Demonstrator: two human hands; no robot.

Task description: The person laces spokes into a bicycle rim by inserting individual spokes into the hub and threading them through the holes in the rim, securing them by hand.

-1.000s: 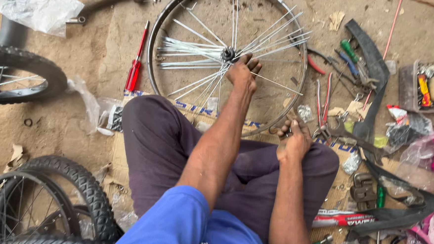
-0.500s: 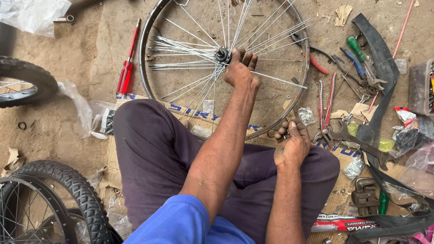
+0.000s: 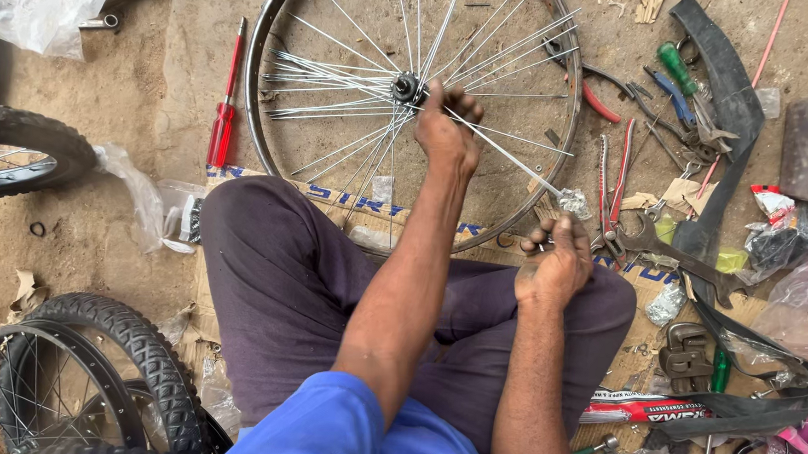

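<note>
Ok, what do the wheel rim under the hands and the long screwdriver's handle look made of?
Wheel rim: bright metal, probably steel or alloy, judging by its silvery shine, as do the spokes. Screwdriver: handle looks like translucent red plastic, glossy, on a grey metal shaft.

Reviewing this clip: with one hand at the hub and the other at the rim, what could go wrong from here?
The loose spokes fan unevenly from the hub; the left hand beside them might get poked or scratched. The spoke running toward the right hand looks slack and could bend if forced at the rim. Pliers and a wrench crowd the right hand and could be knocked aside.
</note>
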